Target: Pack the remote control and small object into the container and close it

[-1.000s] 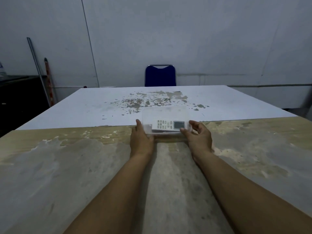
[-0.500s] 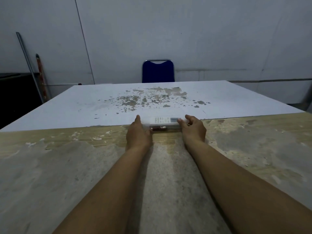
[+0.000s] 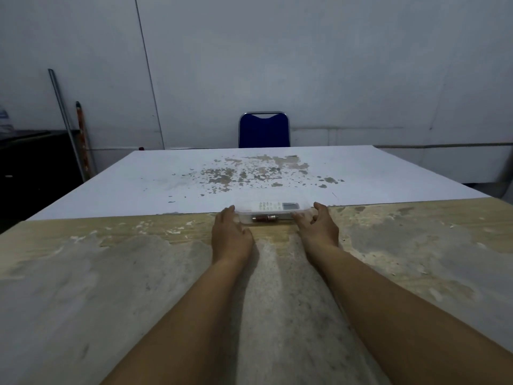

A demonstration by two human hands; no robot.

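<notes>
The left hand [image 3: 231,234] is bracing the left end of the clear container [image 3: 273,213], fingers laid flat against it, likely to stop it sliding. The remote [image 3: 277,206] and small object [image 3: 265,218] are lying inside, the lid apparently down. The right hand [image 3: 317,226] is cupping the right end, fingers loosely curled, seemingly seating the lid.

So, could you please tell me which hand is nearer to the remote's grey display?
Right. The right hand sits at the container end beside the display; the left hand is at the opposite end, by the remote's buttons.
</notes>
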